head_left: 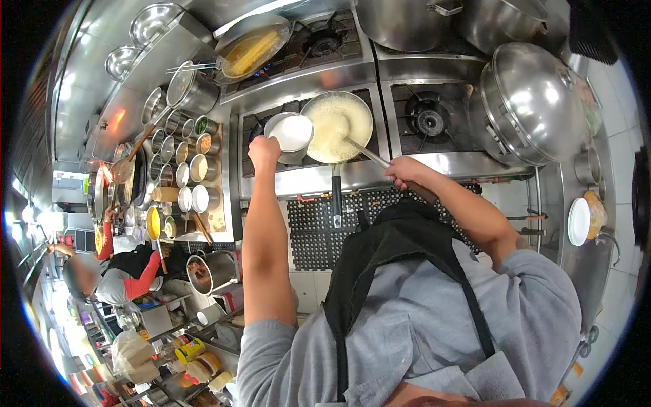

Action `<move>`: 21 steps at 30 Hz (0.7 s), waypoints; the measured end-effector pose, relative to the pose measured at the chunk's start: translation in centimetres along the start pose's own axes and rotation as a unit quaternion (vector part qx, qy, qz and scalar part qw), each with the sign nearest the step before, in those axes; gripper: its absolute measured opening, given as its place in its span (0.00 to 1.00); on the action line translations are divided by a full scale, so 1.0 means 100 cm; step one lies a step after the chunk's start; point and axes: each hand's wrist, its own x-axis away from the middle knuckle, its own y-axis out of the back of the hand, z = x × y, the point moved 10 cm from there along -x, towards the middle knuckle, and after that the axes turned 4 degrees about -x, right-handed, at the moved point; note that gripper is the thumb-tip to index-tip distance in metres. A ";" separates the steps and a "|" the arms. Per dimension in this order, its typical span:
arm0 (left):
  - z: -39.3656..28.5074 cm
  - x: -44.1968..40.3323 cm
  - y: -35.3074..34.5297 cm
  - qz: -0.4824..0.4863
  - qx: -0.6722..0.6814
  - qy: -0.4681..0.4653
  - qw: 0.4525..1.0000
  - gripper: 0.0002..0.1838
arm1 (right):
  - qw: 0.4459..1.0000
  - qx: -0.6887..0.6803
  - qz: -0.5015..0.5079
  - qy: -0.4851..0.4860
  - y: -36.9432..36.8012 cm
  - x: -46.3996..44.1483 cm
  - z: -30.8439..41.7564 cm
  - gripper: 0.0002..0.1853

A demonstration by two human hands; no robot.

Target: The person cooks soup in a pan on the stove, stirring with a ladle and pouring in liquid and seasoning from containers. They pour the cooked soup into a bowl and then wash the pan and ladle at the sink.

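My left hand (263, 150) is closed on the rim of a round metal pot (293, 133) with white contents, held at the left edge of a frying pan (369, 122). Creamy pale sauce (325, 136) fills the pan, which sits on a stove burner. Its black handle (337, 197) points toward me, with no hand on it. Wrapped round a long metal handle is my right hand (409, 173). That handle belongs to a ladle (366, 153) whose head lies in the sauce, mostly hidden.
A pan of long yellow food (254, 54) stands on the back left burner. Large steel pots (403, 24) and a domed steel lid (536, 95) are to the back and right. Several small containers (199, 168) line the left counter. A co-worker (125, 271) stands further left.
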 end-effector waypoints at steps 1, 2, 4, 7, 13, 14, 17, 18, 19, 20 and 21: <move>-0.001 -0.001 0.000 0.002 -0.004 -0.004 1.000 0.18 | 1.000 -0.010 0.010 -0.013 0.000 0.012 0.010 0.12; -0.003 -0.002 0.000 0.004 -0.008 -0.009 1.000 0.17 | 0.999 -0.020 0.020 -0.026 -0.001 0.023 0.018 0.12; -0.001 -0.006 0.000 0.006 -0.015 -0.007 1.000 0.17 | 0.999 0.049 -0.006 0.015 0.008 0.031 0.035 0.12; 0.000 -0.012 -0.001 0.003 -0.017 -0.009 1.000 0.17 | 0.984 0.158 -0.046 0.067 0.022 0.040 0.057 0.14; -0.008 -0.011 0.006 0.059 0.036 0.018 0.997 0.21 | 0.908 0.364 -0.152 0.142 0.036 0.072 0.100 0.17; -0.011 -0.011 0.009 0.058 0.031 0.014 0.998 0.21 | 0.895 0.383 -0.164 0.161 0.036 0.072 0.101 0.16; -0.010 -0.014 0.009 0.055 0.027 0.018 0.998 0.21 | 0.865 0.416 -0.196 0.198 0.035 0.067 0.096 0.15; -0.011 -0.016 0.011 0.039 0.020 0.006 0.999 0.19 | 0.865 0.414 -0.205 0.198 0.035 0.066 0.093 0.15; -0.011 -0.016 0.012 0.023 0.013 -0.006 1.000 0.18 | 0.864 0.411 -0.214 0.197 0.035 0.065 0.091 0.14; -0.012 -0.017 0.014 0.007 0.006 -0.018 1.000 0.18 | 0.865 0.410 -0.218 0.191 0.036 0.057 0.086 0.14; -0.012 -0.016 0.014 0.026 0.018 -0.005 0.999 0.18 | 0.865 0.409 -0.222 0.185 0.038 0.047 0.078 0.14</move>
